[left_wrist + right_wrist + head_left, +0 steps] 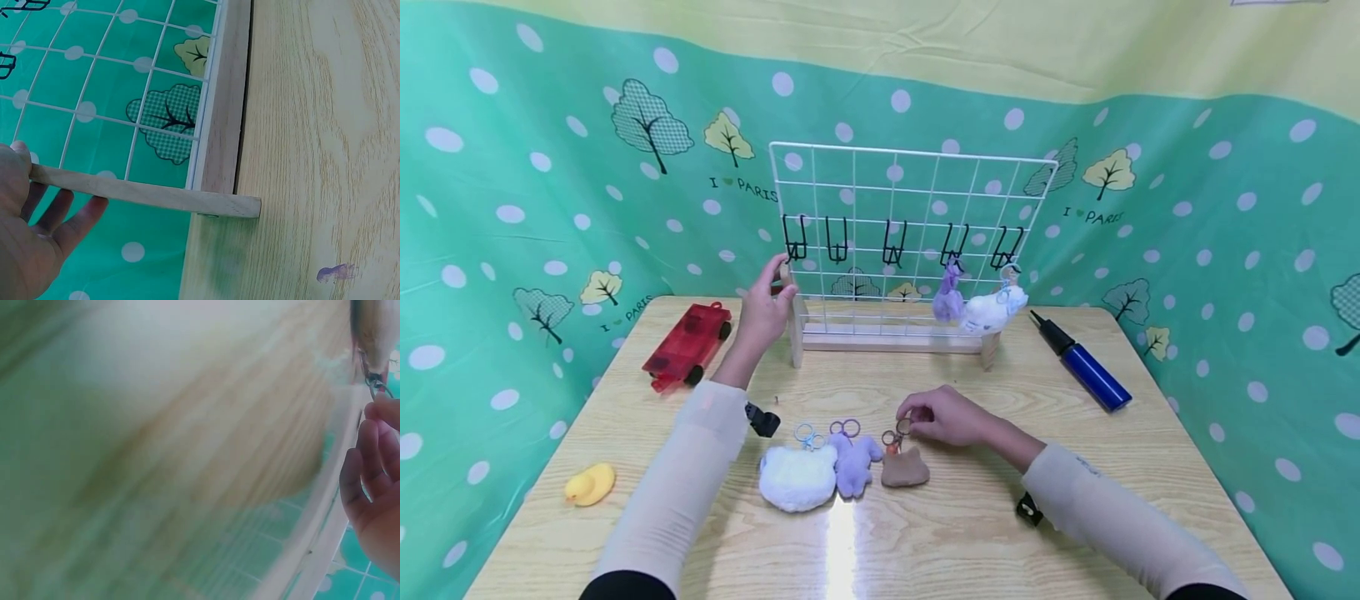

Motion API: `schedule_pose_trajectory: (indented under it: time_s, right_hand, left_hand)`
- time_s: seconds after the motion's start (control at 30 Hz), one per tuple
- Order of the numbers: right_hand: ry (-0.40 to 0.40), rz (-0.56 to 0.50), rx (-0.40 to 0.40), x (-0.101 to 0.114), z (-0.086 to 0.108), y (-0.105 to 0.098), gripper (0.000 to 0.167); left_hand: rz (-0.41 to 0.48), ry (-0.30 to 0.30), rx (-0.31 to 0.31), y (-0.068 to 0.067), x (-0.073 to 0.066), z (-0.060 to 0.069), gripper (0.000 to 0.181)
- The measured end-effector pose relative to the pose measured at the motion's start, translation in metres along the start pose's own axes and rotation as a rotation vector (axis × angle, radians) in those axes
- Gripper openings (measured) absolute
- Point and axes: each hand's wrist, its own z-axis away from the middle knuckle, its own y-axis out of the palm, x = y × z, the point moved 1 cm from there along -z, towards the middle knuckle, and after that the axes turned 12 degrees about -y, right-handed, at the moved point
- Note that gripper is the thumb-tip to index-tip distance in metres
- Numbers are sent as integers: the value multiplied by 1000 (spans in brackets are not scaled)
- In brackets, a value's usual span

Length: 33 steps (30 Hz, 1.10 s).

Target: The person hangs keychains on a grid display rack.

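The person wears pale, off-white sleeves (673, 492), each meeting black fabric (628, 586) at its upper end. A small black camera (763, 419) sits near each cuff (1037, 477). Small dark lettering (1087, 467) marks the right sleeve

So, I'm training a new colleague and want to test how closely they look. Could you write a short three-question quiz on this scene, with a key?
1. How many plush keychains lie on the table?
2. True or false: the left hand holds the yellow duck.
3. Which keychain does the right hand hold?

Key:
1. Three.
2. False; it grips the wooden upright.
3. The brown keychain.
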Motion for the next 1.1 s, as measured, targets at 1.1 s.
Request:
schedule_pose_trajectory:
  time_s: [1.1]
  right_hand:
    - [-47, 54, -258, 19, -18, -58, 25]
  left_hand:
    - [-10, -11, -10, 0, -1, 0, 59]
